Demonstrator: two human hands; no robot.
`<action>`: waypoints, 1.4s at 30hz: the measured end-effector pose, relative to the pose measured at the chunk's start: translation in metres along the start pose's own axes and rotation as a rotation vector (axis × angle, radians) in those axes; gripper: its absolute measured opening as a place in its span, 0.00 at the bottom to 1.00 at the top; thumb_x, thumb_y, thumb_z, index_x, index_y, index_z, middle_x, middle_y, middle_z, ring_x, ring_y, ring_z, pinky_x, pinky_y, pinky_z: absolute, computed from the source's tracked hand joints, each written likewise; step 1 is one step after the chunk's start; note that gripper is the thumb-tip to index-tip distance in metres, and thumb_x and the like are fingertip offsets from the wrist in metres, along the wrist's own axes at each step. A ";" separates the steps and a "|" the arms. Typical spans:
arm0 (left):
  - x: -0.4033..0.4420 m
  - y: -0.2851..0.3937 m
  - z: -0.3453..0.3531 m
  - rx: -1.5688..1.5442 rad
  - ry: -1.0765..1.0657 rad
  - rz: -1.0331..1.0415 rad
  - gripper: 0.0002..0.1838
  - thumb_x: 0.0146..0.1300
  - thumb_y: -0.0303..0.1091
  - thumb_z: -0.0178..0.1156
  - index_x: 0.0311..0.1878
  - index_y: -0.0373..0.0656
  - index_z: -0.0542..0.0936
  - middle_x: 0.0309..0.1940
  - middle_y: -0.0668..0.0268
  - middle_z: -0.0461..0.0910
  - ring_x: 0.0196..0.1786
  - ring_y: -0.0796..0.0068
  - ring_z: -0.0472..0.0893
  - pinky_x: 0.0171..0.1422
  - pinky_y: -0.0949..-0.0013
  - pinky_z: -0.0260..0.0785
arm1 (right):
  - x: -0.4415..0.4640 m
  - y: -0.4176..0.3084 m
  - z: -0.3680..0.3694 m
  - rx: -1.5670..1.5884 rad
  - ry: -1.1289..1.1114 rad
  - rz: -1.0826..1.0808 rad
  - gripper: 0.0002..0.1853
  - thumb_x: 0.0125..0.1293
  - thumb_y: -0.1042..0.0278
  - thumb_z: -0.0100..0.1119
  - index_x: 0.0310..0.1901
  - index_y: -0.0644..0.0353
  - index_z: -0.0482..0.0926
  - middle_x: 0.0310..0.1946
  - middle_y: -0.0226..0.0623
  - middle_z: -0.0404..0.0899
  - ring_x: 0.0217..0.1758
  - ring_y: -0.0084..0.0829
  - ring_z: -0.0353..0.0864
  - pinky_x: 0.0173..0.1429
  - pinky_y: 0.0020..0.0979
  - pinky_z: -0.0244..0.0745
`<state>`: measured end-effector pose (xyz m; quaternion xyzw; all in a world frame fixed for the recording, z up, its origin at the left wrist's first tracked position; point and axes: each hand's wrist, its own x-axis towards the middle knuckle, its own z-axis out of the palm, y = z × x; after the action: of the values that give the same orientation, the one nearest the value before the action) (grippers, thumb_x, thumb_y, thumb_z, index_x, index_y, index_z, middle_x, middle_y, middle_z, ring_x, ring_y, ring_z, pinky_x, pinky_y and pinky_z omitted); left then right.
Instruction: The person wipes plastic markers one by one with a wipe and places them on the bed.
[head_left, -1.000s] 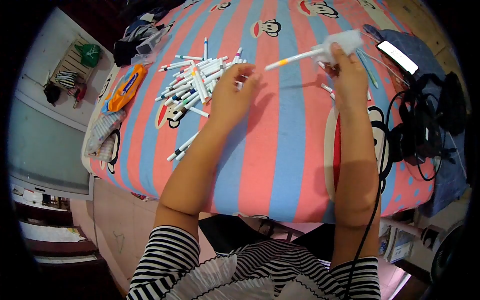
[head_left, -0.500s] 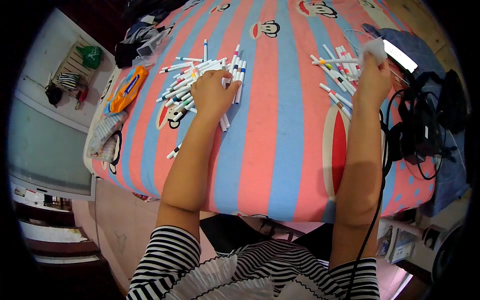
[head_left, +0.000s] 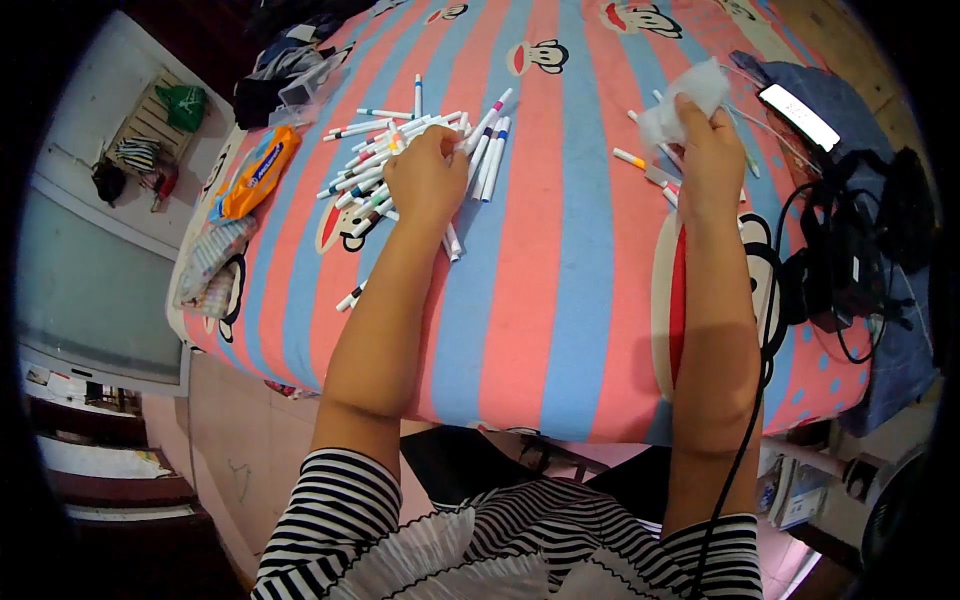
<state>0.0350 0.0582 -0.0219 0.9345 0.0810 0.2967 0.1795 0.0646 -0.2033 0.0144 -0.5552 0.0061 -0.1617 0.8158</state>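
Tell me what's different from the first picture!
The left hand moved left, onto the big marker pile; whether it grips one is unclear. The right hand still holds the white wipe, but seems to have let go of the orange-banded marker, now below the wipe and to its left. The orange packet and bright-screened phone stayed put.

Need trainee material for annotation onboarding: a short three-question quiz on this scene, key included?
1. Which hand holds the white cloth?
2. True or false: the phone has its screen lit.
3. The left hand is at: A) the orange packet; B) the larger marker pile; C) the black cables.

Key: 1. Right hand. 2. True. 3. B.
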 end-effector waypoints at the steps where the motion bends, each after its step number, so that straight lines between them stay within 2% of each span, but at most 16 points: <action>1: 0.000 0.003 -0.003 -0.039 0.028 -0.024 0.08 0.54 0.34 0.57 0.38 0.46 0.78 0.32 0.67 0.80 0.38 0.71 0.78 0.44 0.63 0.64 | 0.000 0.003 0.002 0.015 -0.050 0.048 0.12 0.59 0.64 0.56 0.41 0.63 0.75 0.30 0.32 0.75 0.33 0.24 0.74 0.39 0.29 0.71; 2: 0.001 0.008 -0.006 -0.079 0.056 -0.047 0.08 0.54 0.33 0.57 0.38 0.45 0.78 0.33 0.67 0.79 0.37 0.72 0.78 0.42 0.65 0.66 | -0.002 0.005 0.003 0.059 -0.088 0.108 0.12 0.59 0.65 0.56 0.41 0.63 0.74 0.32 0.32 0.75 0.34 0.25 0.74 0.39 0.29 0.71; 5: -0.004 0.027 -0.016 -0.649 0.077 -0.115 0.12 0.58 0.30 0.57 0.46 0.43 0.74 0.37 0.66 0.77 0.35 0.77 0.77 0.41 0.74 0.68 | -0.006 0.012 0.008 0.210 -0.187 0.290 0.13 0.60 0.67 0.54 0.44 0.65 0.72 0.36 0.35 0.74 0.39 0.27 0.74 0.42 0.31 0.71; 8: -0.010 0.038 -0.016 -0.949 -0.025 -0.029 0.14 0.60 0.29 0.55 0.50 0.41 0.70 0.39 0.65 0.74 0.36 0.80 0.74 0.41 0.76 0.67 | -0.012 0.022 0.015 0.352 -0.282 0.438 0.13 0.62 0.71 0.51 0.47 0.67 0.70 0.42 0.38 0.73 0.45 0.30 0.73 0.46 0.33 0.70; 10: -0.016 0.049 -0.021 -1.066 -0.144 -0.065 0.15 0.60 0.29 0.56 0.50 0.39 0.69 0.37 0.65 0.75 0.36 0.79 0.75 0.41 0.75 0.68 | -0.021 0.023 0.020 0.381 -0.379 0.485 0.14 0.62 0.73 0.48 0.48 0.68 0.69 0.45 0.40 0.71 0.48 0.32 0.71 0.50 0.34 0.69; 11: -0.019 0.052 -0.022 -1.108 -0.182 -0.083 0.16 0.60 0.29 0.57 0.50 0.39 0.69 0.36 0.65 0.75 0.36 0.79 0.75 0.41 0.75 0.68 | -0.025 0.020 0.023 0.388 -0.410 0.489 0.14 0.62 0.75 0.46 0.50 0.69 0.67 0.46 0.41 0.71 0.50 0.33 0.71 0.55 0.35 0.67; 13: -0.022 0.054 -0.018 -1.208 -0.216 -0.099 0.16 0.58 0.29 0.59 0.48 0.38 0.70 0.34 0.66 0.76 0.36 0.79 0.75 0.41 0.74 0.69 | -0.029 0.019 0.026 0.424 -0.458 0.476 0.15 0.62 0.77 0.45 0.50 0.69 0.67 0.48 0.41 0.70 0.51 0.33 0.70 0.57 0.35 0.66; 20: -0.025 0.058 -0.020 -1.280 -0.252 -0.134 0.11 0.58 0.30 0.60 0.41 0.39 0.71 0.33 0.64 0.76 0.34 0.78 0.77 0.38 0.75 0.71 | -0.028 0.024 0.030 0.470 -0.449 0.384 0.17 0.60 0.80 0.45 0.53 0.65 0.66 0.49 0.40 0.69 0.52 0.32 0.69 0.58 0.33 0.64; 25: -0.028 0.061 -0.019 -1.233 -0.302 -0.142 0.09 0.60 0.32 0.59 0.39 0.40 0.72 0.31 0.66 0.77 0.32 0.79 0.77 0.36 0.75 0.71 | -0.034 0.022 0.031 0.553 -0.504 0.450 0.17 0.61 0.78 0.43 0.53 0.64 0.65 0.49 0.38 0.69 0.52 0.32 0.70 0.55 0.33 0.66; 29: -0.027 0.060 -0.017 -1.241 -0.229 -0.176 0.09 0.61 0.35 0.57 0.39 0.40 0.72 0.31 0.66 0.77 0.30 0.81 0.76 0.31 0.78 0.68 | -0.039 0.017 0.033 0.592 -0.542 0.514 0.18 0.62 0.76 0.41 0.55 0.63 0.63 0.50 0.39 0.69 0.51 0.31 0.70 0.53 0.34 0.67; 32: -0.028 0.062 -0.021 -1.251 -0.256 -0.213 0.09 0.62 0.35 0.56 0.39 0.40 0.72 0.31 0.66 0.77 0.27 0.81 0.75 0.28 0.79 0.66 | -0.040 0.014 0.031 0.561 -0.554 0.513 0.18 0.62 0.76 0.42 0.55 0.62 0.65 0.51 0.38 0.69 0.51 0.29 0.70 0.53 0.34 0.66; 35: -0.030 0.063 -0.022 -1.208 -0.314 -0.217 0.09 0.62 0.35 0.56 0.39 0.39 0.73 0.30 0.66 0.77 0.25 0.82 0.74 0.27 0.79 0.65 | -0.036 0.024 0.031 0.413 -0.514 0.424 0.16 0.62 0.75 0.43 0.52 0.61 0.69 0.48 0.36 0.72 0.49 0.28 0.71 0.53 0.32 0.68; 38: -0.032 0.064 -0.018 -1.174 -0.318 -0.187 0.09 0.62 0.34 0.56 0.40 0.38 0.73 0.29 0.67 0.76 0.25 0.82 0.73 0.26 0.79 0.65 | -0.039 0.023 0.032 0.120 -0.533 0.318 0.13 0.61 0.75 0.45 0.48 0.61 0.73 0.42 0.33 0.75 0.46 0.26 0.73 0.51 0.30 0.69; 42: -0.033 0.066 -0.018 -1.178 -0.290 -0.138 0.08 0.62 0.32 0.55 0.40 0.37 0.74 0.28 0.67 0.76 0.25 0.82 0.73 0.27 0.79 0.65 | -0.042 0.021 0.033 0.232 -0.525 0.375 0.12 0.62 0.74 0.46 0.46 0.59 0.74 0.40 0.32 0.76 0.44 0.26 0.75 0.50 0.28 0.70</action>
<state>0.0005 -0.0057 -0.0007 0.7017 -0.0617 0.1490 0.6940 0.0363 -0.1547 0.0011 -0.4706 -0.1204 0.1400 0.8628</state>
